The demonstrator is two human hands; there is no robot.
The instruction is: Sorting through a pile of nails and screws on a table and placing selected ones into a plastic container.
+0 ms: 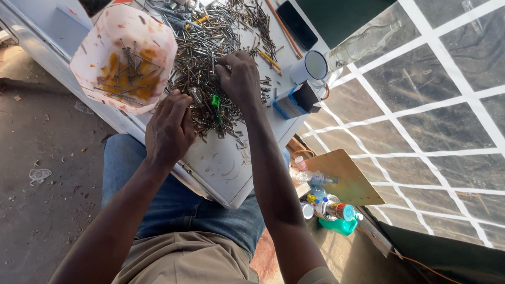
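while both hands [205, 113] sift, nails [212, 40] cover the board [219, 167].

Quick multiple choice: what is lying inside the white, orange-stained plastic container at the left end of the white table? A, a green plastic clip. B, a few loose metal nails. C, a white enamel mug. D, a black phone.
B: the white, orange-stained plastic container holds a few loose metal nails, while the left hand and right hand pick through the big nail pile beside it.
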